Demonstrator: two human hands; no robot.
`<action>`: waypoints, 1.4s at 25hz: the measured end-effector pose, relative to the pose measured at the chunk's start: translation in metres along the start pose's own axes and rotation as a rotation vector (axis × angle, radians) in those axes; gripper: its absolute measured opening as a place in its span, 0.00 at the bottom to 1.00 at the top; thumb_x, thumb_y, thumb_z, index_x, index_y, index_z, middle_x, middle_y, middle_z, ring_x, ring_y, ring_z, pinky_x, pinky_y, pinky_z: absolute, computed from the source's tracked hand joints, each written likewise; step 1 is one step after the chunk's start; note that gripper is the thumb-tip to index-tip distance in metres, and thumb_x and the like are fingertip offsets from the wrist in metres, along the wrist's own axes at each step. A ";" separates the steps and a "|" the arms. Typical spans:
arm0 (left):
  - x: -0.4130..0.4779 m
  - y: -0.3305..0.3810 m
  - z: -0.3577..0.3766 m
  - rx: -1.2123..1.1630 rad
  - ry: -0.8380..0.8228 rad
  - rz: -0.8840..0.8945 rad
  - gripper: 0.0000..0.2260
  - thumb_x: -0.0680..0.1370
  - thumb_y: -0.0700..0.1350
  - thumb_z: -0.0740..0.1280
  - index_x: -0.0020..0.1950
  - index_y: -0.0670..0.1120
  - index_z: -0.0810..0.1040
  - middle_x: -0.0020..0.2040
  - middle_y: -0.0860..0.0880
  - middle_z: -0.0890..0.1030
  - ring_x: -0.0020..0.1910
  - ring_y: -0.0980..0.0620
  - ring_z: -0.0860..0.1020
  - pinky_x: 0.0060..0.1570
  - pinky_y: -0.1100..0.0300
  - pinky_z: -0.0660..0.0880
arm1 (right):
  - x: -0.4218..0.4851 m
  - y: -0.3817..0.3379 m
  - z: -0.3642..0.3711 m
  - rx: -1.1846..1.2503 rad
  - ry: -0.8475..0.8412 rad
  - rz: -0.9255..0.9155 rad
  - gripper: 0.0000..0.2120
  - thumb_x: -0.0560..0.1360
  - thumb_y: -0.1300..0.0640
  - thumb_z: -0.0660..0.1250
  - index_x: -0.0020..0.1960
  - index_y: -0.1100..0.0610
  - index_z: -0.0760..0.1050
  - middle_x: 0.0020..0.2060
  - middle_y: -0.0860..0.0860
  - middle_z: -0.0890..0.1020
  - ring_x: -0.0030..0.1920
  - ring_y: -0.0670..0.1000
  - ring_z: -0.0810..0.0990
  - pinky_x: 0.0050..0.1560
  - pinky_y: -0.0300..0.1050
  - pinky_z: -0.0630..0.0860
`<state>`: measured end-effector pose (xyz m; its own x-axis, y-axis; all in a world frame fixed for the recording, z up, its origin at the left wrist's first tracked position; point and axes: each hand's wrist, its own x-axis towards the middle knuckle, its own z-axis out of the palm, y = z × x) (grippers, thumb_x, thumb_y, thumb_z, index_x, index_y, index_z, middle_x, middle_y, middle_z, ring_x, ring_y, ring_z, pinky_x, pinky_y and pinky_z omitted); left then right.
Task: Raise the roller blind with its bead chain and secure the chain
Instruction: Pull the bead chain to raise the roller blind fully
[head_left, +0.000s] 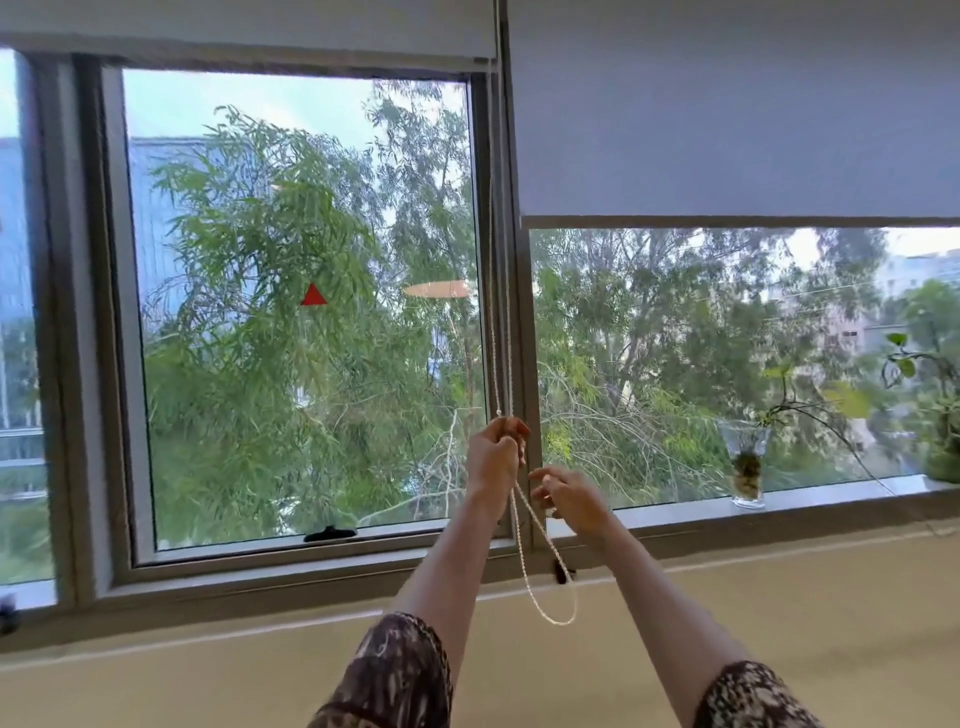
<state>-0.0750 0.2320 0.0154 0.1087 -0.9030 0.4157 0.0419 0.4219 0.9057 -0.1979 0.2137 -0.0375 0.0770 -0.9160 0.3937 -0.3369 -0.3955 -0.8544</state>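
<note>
At the window's centre post (522, 322), our left hand (496, 457) fists the white bead chain (558, 622) to haul the pale grey roller blind (727, 130); our right hand (569, 496) waits half-open, hold unclear.

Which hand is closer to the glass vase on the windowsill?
Right. The right hand is off to the left of the vase, not touching it. The left hand is farther left still, gripping the bead chain.

Your single wide-angle head camera faces the window (306, 364) straight on from arm's reach, with your left hand (493, 457) and right hand (569, 501) at lower centre.
</note>
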 end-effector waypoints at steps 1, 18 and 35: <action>-0.004 -0.006 0.002 0.003 -0.011 0.000 0.15 0.75 0.28 0.56 0.42 0.43 0.79 0.31 0.50 0.75 0.27 0.58 0.70 0.26 0.67 0.66 | 0.007 -0.009 -0.004 0.065 0.046 -0.022 0.13 0.80 0.59 0.54 0.53 0.63 0.76 0.44 0.62 0.81 0.44 0.57 0.78 0.47 0.52 0.76; -0.021 -0.044 -0.004 0.194 -0.231 -0.064 0.13 0.81 0.37 0.56 0.53 0.35 0.80 0.41 0.46 0.80 0.39 0.53 0.75 0.33 0.72 0.70 | 0.019 -0.059 0.017 0.158 0.306 -0.255 0.13 0.81 0.59 0.56 0.41 0.56 0.74 0.28 0.51 0.73 0.24 0.47 0.68 0.25 0.37 0.66; 0.052 0.079 0.028 -0.245 0.109 0.029 0.11 0.79 0.33 0.59 0.47 0.43 0.80 0.35 0.49 0.78 0.30 0.56 0.73 0.24 0.66 0.70 | -0.024 -0.001 0.040 0.070 0.146 -0.184 0.13 0.81 0.59 0.58 0.40 0.60 0.74 0.25 0.47 0.68 0.23 0.42 0.62 0.25 0.36 0.58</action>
<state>-0.0939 0.2163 0.1107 0.2190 -0.8816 0.4181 0.2750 0.4669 0.8405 -0.1617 0.2330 -0.0601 -0.0067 -0.8106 0.5855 -0.2632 -0.5635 -0.7831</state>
